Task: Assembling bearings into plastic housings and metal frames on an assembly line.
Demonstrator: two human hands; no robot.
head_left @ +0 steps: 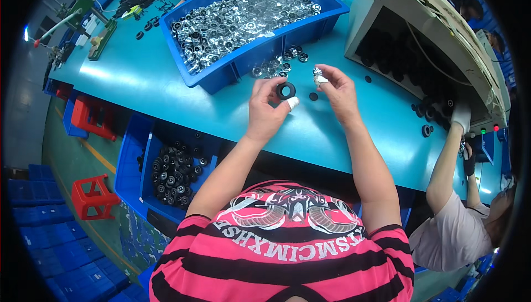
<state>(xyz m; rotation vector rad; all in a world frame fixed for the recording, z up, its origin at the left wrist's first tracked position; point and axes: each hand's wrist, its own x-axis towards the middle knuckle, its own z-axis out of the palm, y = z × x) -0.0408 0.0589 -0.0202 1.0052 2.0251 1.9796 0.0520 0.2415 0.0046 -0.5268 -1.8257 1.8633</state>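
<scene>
Your left hand (pixel 265 108) comes up from the lower edge, wrist bent back, and pinches a black rubber ring (pixel 286 90) between thumb and taped fingertip, holding it upright just above the teal table (pixel 138 86). Your right hand (pixel 337 92) is raised right beside it, fingers curled, nipping a small shiny metal part (pixel 318 75) at the fingertips; the two pieces are close but apart.

Down at far left, a red stool (pixel 91 197) stands on the floor, and a low blue bin of black rings (pixel 171 172) sits below the table edge beside your left forearm. Up on the table, the big blue bin of silver metal parts (pixel 249 17) sits just beyond your hands, with a small loose heap of silver parts (pixel 279 64) at its foot. A lone black disc (pixel 313 96) lies on the table between your hands. To the right, a beige machine housing (pixel 437 20) stands with black rings (pixel 431 103) piled at its opening, and a co-worker's gloved hand (pixel 460 116) reaches up to them from the lower right.
</scene>
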